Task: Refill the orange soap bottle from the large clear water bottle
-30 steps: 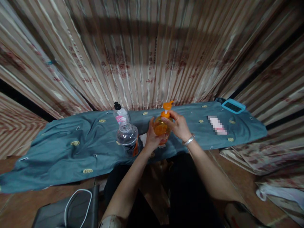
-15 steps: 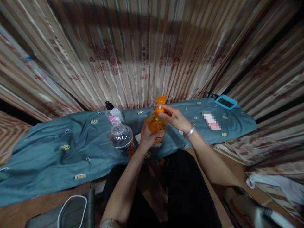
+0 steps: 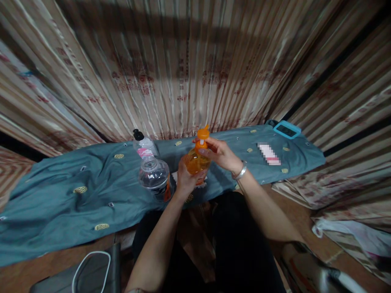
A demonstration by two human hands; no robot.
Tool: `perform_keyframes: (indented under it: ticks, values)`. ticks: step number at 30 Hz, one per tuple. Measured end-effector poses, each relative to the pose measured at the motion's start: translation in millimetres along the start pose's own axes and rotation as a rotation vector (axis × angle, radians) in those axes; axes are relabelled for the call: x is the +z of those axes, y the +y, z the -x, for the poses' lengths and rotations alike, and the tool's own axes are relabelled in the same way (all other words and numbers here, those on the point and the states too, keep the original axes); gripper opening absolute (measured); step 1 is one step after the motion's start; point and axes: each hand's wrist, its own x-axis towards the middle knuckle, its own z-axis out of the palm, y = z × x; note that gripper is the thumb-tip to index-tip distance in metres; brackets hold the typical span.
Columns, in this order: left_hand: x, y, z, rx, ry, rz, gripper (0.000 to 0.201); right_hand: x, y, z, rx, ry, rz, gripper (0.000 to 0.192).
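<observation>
An orange pump bottle (image 3: pixel 200 159) with amber liquid stands near the middle of the cloth-covered surface, close to its front edge. My left hand (image 3: pixel 187 177) is wrapped round its body from the left. Around the orange collar under the pump head (image 3: pixel 203 133), the fingers of my right hand (image 3: pixel 222 154) are closed. A clear, wide plastic bottle (image 3: pixel 154 176) with an orange and black label is left of my left hand. Behind it is a clear bottle (image 3: pixel 144 145) with a black cap and a pink label. Something white lies partly hidden under the pump bottle.
A teal patterned cloth (image 3: pixel 100 175) covers the long surface. At its right end sit a blue-framed digital clock (image 3: pixel 286 130) and a blurred-out pink and white item (image 3: pixel 269 154). Pleated curtains (image 3: pixel 183 61) hang behind. A grey case (image 3: pixel 61 276) with a white cord is low at left.
The view has shifted slightly, so everything sits a little further left. Both hands keep their hold on the pump bottle; my right fingers have shifted slightly around the collar.
</observation>
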Motion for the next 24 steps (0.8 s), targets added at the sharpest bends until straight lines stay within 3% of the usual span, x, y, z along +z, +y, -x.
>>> perform_keyframes:
  ticks: [6, 8, 12, 18, 24]
  values:
    - [0.2, -5.2, -2.0, 0.003, 0.010, 0.008, 0.075, 5.3, 6.6, -5.8, 0.045, 0.182, 0.067, 0.051]
    - [0.6, -6.3, -1.9, 0.000, 0.015, -0.004, 0.074, 7.4, 9.1, -5.9, 0.051, 0.204, 0.081, 0.044]
    - [0.6, -5.7, -2.0, -0.002, 0.022, 0.002, 0.073, 8.7, 7.4, -2.9, 0.023, 0.130, 0.062, 0.027]
    - [1.2, -3.2, -2.4, -0.028, 0.009, -0.015, 0.079, 13.2, 12.8, 3.3, -0.005, 0.103, -0.013, 0.029]
    - [3.7, -6.5, -1.5, -0.006, 0.004, -0.022, 0.076, 19.7, 27.7, -1.2, 0.030, 0.200, -0.077, 0.027]
